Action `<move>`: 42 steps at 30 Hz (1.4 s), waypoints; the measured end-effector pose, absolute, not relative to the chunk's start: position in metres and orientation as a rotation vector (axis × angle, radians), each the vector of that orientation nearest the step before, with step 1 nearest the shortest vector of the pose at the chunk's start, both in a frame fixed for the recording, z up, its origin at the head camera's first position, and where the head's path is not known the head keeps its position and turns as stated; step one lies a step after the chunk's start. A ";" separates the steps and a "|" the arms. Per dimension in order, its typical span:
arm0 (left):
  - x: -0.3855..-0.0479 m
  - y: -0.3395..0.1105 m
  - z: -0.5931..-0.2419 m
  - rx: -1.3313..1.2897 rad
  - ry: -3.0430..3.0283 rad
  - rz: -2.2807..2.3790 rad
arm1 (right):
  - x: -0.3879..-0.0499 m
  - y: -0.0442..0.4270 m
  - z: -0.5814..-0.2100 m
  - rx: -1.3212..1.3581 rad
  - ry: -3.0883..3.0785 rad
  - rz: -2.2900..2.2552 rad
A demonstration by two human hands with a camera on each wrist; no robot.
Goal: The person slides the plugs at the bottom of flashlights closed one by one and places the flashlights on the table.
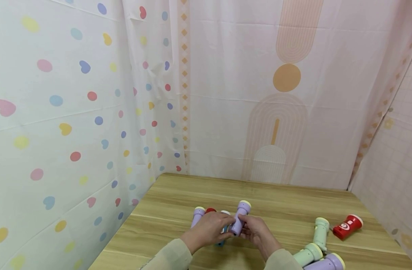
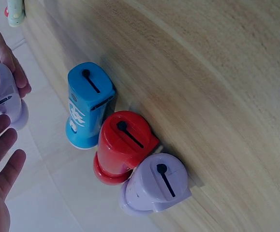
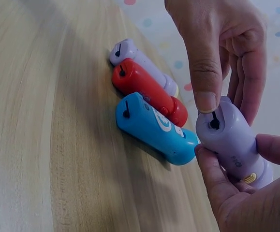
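Observation:
A light purple toy flashlight (image 1: pixel 240 220) with a pale yellow rim is held up between both hands. My right hand (image 1: pixel 259 233) grips its body, thumb on one side and fingers on the other. At its tail end, my left hand (image 1: pixel 206 230) pinches the edge with the thumb beside a black slot (image 3: pixel 214 122); the other fingers are spread loosely. To the left stand a blue flashlight (image 2: pixel 89 104), a red flashlight (image 2: pixel 125 145) and another purple flashlight (image 2: pixel 156 186), side by side on the table. In the head view my left hand partly covers these three.
On the table's right side lie two mint green flashlights (image 1: pixel 320 232) (image 1: pixel 309 255), a purple flashlight (image 1: pixel 327 262) and a red flashlight (image 1: pixel 348 226). The wooden table (image 1: pixel 179 191) ends against a patterned curtain (image 1: pixel 219 142) at the back.

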State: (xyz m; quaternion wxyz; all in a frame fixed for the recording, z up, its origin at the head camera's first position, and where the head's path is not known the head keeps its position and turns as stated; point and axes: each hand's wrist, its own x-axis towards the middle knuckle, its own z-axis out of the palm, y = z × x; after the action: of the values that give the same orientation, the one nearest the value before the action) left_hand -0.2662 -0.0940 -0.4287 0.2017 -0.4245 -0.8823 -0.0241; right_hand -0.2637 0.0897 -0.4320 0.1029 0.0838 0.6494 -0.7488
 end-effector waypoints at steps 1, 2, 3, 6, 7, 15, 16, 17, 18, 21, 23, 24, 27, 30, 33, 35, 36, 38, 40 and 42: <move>-0.266 -0.094 -0.429 -1.187 -2.457 -0.059 | -0.264 0.090 -0.432 0.246 1.919 -2.206; -0.267 -0.095 -0.430 -1.188 -2.451 -0.051 | -0.264 0.090 -0.432 0.245 1.921 -2.201; -0.267 -0.095 -0.431 -1.190 -2.446 -0.044 | -0.264 0.090 -0.432 0.244 1.919 -2.199; -0.268 -0.096 -0.432 -1.195 -2.437 -0.039 | -0.264 0.090 -0.432 0.236 1.927 -2.188; -0.268 -0.096 -0.433 -1.197 -2.435 -0.038 | -0.264 0.090 -0.433 0.234 1.927 -2.187; -0.267 -0.097 -0.433 -1.186 -2.440 -0.001 | -0.265 0.089 -0.433 0.219 1.937 -2.179; -0.267 -0.097 -0.433 -1.186 -2.438 0.000 | -0.265 0.089 -0.434 0.216 1.940 -2.178; -0.267 -0.097 -0.433 -1.186 -2.434 -0.001 | -0.265 0.089 -0.434 0.217 1.943 -2.177; -0.267 -0.097 -0.433 -1.187 -2.427 0.000 | -0.265 0.089 -0.434 0.221 1.946 -2.177; -0.268 -0.099 -0.434 -1.190 -2.406 -0.001 | -0.265 0.090 -0.434 0.234 1.947 -2.182; -0.268 -0.100 -0.435 -1.192 -2.400 -0.001 | -0.266 0.091 -0.433 0.257 1.953 -2.176; -0.268 -0.101 -0.435 -1.193 -2.406 -0.002 | -0.267 0.092 -0.433 0.268 1.957 -2.169; -0.270 -0.103 -0.436 -1.185 -2.444 -0.015 | -0.268 0.093 -0.433 0.290 1.971 -2.143; -0.271 -0.106 -0.436 -1.167 -2.481 -0.022 | -0.270 0.095 -0.432 0.299 1.971 -2.133; -0.273 -0.110 -0.436 -1.137 -2.517 -0.028 | -0.272 0.095 -0.432 0.291 1.970 -2.140; -0.275 -0.112 -0.436 -1.112 -2.546 -0.040 | -0.272 0.096 -0.432 0.285 1.976 -2.144; -0.276 -0.113 -0.437 -1.096 -2.564 -0.049 | -0.273 0.096 -0.432 0.281 1.979 -2.146; -0.277 -0.116 -0.438 -1.059 -2.598 -0.063 | -0.274 0.096 -0.433 0.264 1.989 -2.149; -0.278 -0.119 -0.439 -1.025 -2.622 -0.057 | -0.274 0.096 -0.434 0.256 1.995 -2.157; -0.279 -0.122 -0.441 -0.991 -2.646 -0.050 | -0.275 0.097 -0.435 0.249 2.001 -2.160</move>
State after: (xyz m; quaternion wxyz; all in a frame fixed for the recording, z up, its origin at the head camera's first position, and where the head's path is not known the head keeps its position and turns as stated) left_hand -0.2795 -0.1218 -0.4413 0.1571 -0.3462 -0.9248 -0.0176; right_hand -0.2748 0.0967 -0.4348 0.0930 0.0840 0.6743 -0.7278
